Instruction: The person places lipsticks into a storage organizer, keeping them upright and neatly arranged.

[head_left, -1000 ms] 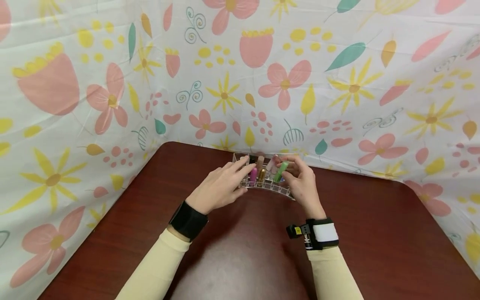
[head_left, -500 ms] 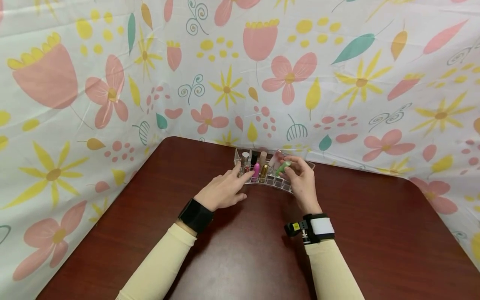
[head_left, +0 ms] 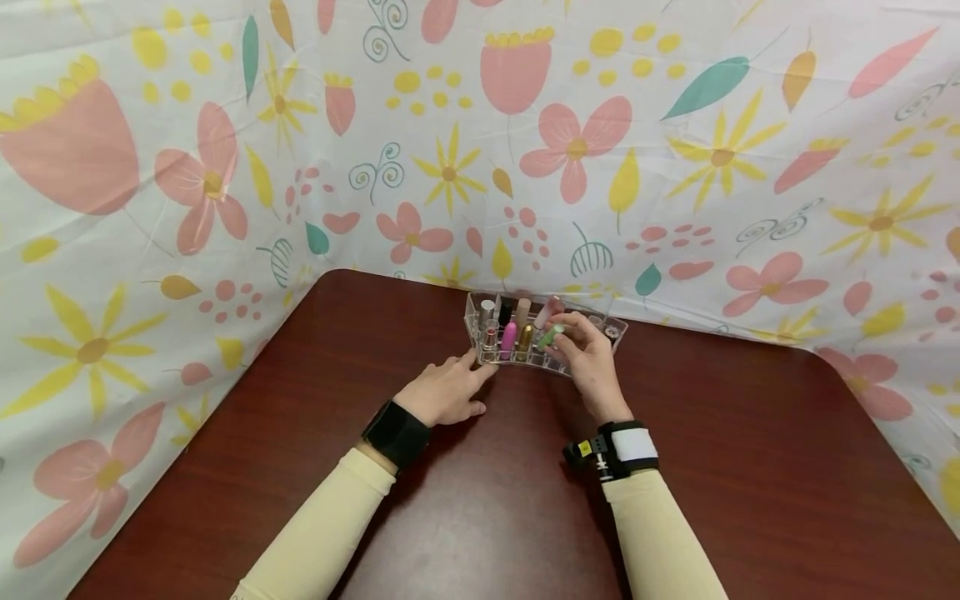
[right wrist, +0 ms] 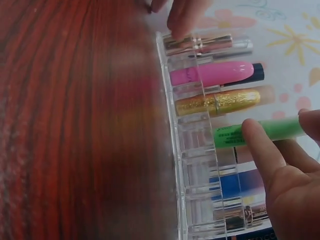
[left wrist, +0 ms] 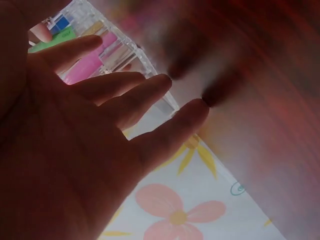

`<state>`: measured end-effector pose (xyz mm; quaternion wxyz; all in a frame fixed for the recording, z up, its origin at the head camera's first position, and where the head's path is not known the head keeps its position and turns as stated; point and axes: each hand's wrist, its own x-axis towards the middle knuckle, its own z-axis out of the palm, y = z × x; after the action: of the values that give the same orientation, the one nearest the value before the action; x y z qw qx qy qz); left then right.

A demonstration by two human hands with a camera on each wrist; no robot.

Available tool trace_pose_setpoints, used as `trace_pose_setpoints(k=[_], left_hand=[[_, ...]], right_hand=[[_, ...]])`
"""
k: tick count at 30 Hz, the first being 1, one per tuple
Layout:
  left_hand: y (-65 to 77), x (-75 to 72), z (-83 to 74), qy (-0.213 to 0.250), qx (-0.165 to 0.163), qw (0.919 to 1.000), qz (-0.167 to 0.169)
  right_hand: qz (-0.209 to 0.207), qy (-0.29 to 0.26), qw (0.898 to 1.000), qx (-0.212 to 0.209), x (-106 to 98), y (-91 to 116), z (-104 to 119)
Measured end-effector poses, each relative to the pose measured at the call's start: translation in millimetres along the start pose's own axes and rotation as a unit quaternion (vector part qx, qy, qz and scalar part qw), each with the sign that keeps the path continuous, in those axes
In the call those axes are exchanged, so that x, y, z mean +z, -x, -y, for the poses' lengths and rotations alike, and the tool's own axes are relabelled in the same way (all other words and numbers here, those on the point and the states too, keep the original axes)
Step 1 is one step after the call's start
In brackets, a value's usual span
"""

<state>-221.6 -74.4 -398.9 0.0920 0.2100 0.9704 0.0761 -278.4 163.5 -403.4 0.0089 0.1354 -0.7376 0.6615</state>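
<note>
At the far side of the table stands a clear acrylic lipstick organizer (right wrist: 176, 150) with stepped, curved rows. My right hand (head_left: 594, 367) pinches a green lipstick tube (right wrist: 227, 135) between thumb and fingers, tilted over the front rows. In the right wrist view the tube's printed end overlaps a slot beside a gold lipstick (right wrist: 220, 101). A pink lipstick (right wrist: 212, 74) and a clear-cased lipstick (head_left: 490, 337) stand further left. My left hand (head_left: 444, 390) has its fingers extended, fingertips right at the organizer's front left corner.
The back rows hold a silver-capped tube (head_left: 487, 311), a black tube (head_left: 506, 311), a beige tube (head_left: 522, 312) and a slanted pinkish tube (head_left: 553, 307). A blue item (right wrist: 235, 185) sits further right. A floral curtain (head_left: 450, 108) hangs behind the brown table (head_left: 487, 533).
My left hand has drawn back from over the organizer's left end to its front corner, uncovering the lipsticks there. My right hand has tilted the green tube and shifted slightly left.
</note>
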Motion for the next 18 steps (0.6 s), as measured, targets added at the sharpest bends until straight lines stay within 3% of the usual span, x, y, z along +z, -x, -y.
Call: trace_pose_setpoints(k=[6,11,18], left_hand=[[-0.1,1.3,-3.0,-0.016,-0.01,0.9996,0.022],[-0.7,-1.6,-2.8,-0.039,-0.015,0.999,0.013],[-1.0,2.4,-2.2,-0.041,-0.012,0.9989,0.016]], right_hand=[[0.013,0.023,0.999,0.024,3.6,-3.4,-0.6],[0.027,0.03,0.999,0.025,5.4,-8.0,-1.4],[0.002,0.041,0.998,0.039,7.8,-7.8,-7.3]])
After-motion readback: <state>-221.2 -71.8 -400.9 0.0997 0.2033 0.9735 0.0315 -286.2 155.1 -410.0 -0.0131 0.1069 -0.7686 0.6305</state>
